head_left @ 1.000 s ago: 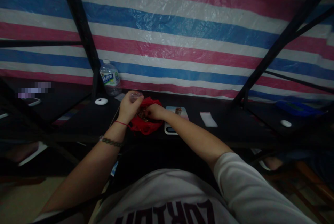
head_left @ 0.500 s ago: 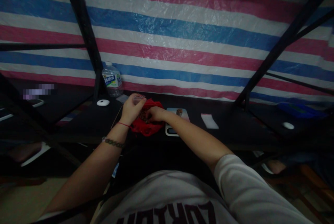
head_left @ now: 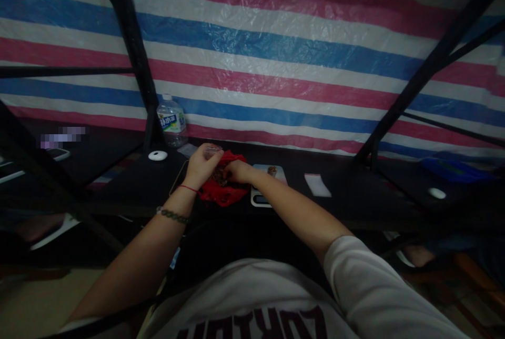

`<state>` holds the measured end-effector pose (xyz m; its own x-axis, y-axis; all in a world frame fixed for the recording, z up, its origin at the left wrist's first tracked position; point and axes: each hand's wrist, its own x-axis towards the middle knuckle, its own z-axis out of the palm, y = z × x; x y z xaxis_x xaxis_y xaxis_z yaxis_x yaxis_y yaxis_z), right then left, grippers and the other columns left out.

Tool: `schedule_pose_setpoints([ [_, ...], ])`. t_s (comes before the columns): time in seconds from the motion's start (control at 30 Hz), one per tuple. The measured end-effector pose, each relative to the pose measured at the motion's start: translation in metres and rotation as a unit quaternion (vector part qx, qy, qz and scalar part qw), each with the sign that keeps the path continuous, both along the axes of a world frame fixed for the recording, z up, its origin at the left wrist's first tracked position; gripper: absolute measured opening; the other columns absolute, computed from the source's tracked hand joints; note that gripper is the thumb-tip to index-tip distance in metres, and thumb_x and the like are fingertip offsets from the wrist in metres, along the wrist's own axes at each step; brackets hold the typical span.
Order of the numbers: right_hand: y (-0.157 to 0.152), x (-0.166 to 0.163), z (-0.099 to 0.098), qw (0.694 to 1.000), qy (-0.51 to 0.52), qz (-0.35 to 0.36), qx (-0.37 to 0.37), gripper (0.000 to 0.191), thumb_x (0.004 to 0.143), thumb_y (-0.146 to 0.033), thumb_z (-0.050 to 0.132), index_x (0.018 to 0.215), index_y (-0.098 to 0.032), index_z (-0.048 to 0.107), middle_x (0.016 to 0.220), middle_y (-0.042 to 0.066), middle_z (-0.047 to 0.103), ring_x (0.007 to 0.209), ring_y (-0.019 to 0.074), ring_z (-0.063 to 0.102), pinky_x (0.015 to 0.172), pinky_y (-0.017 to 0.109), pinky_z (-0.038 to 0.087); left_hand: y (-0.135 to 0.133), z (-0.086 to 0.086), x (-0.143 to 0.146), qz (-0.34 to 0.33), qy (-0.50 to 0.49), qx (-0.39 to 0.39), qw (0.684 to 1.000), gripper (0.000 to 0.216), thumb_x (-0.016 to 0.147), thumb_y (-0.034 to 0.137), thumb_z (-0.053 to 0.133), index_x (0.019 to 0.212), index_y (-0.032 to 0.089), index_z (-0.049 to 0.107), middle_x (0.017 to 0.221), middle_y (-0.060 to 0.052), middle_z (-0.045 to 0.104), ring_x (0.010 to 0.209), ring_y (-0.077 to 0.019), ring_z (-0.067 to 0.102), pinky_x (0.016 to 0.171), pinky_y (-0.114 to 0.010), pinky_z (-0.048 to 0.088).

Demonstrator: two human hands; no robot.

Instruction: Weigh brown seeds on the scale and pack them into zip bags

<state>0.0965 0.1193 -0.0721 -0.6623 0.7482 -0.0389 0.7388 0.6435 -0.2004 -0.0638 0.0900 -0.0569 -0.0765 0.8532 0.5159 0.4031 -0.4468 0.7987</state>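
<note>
A red plastic bag point(head_left: 223, 196) lies opened on the black table, with small brown pieces point(head_left: 219, 175) heaped inside it. My right hand point(head_left: 239, 171) reaches into the bag, its curled fingertips among the pieces; what they pinch is hidden. Over the bag's left side, my left hand point(head_left: 203, 162) is closed on a small clear plastic bag point(head_left: 213, 149). To the right of the red bag sits a digital scale point(head_left: 260, 200), partly covered by my right forearm. On its plate stands a small clear container point(head_left: 272, 171) of brown pieces.
A water bottle point(head_left: 172, 123) and a white oval object point(head_left: 158, 155) stand at the left. White plastic bags point(head_left: 317, 185) lie right of the scale. Black metal posts point(head_left: 138, 60) frame the table before a striped sheet. Farther right are a blue item point(head_left: 453, 169) and another white object point(head_left: 436, 193).
The view has shifted slightly. Both hands stay nearly where they were, the left on the clear bag and the right in the red bag.
</note>
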Motion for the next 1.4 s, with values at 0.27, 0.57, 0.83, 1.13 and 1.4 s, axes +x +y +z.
schedule_pose_setpoints([
  [0.27,-0.003,0.004,0.006,0.998,0.063,-0.017,0.009,0.022,0.078,-0.01,0.062,0.096,-0.014,0.073,0.088,0.005,0.072,0.077,0.0137,0.063,0.068,0.021,0.042,0.0,0.001,0.0,0.001,0.003,-0.013,1.0,0.034,0.074,0.044,0.062,0.094,0.017,0.065,0.091,-0.006,0.069,0.082,-0.02,0.063,0.076,-0.032,0.048],
  [0.57,-0.014,-0.001,0.0,0.998,0.057,0.03,0.024,0.025,0.082,-0.015,0.061,0.106,-0.015,0.07,0.107,0.009,0.069,0.094,0.0186,0.063,0.083,0.025,0.044,-0.002,0.002,0.0,0.002,0.018,-0.024,1.0,0.035,0.075,0.045,0.062,0.095,0.017,0.065,0.092,-0.006,0.07,0.082,-0.0198,0.063,0.078,-0.033,0.048],
  [0.83,-0.018,-0.013,-0.002,0.999,-0.003,0.035,0.038,0.025,0.082,-0.013,0.057,0.102,-0.015,0.072,0.105,0.011,0.07,0.094,0.0212,0.064,0.081,0.026,0.045,-0.002,0.002,0.0,-0.001,0.027,-0.017,0.999,0.035,0.074,0.046,0.062,0.094,0.018,0.065,0.092,-0.006,0.07,0.082,-0.0202,0.063,0.078,-0.033,0.049],
  [1.13,-0.016,-0.008,0.011,0.998,-0.017,-0.007,0.062,0.023,0.082,-0.014,0.055,0.096,-0.012,0.073,0.094,0.01,0.072,0.081,0.0179,0.064,0.069,0.024,0.042,0.0,0.003,-0.001,0.01,0.026,-0.027,0.999,0.035,0.073,0.046,0.062,0.092,0.018,0.065,0.09,-0.006,0.07,0.082,-0.0209,0.064,0.076,-0.033,0.048],
  [1.4,-0.015,0.002,0.014,0.998,0.008,-0.021,0.061,0.02,0.082,-0.02,0.062,0.098,-0.015,0.073,0.094,0.008,0.072,0.083,0.0179,0.064,0.071,0.024,0.04,-0.003,0.005,-0.001,0.009,0.017,-0.035,0.999,0.035,0.072,0.047,0.063,0.091,0.017,0.064,0.088,-0.006,0.069,0.08,-0.0199,0.063,0.074,-0.032,0.048],
])
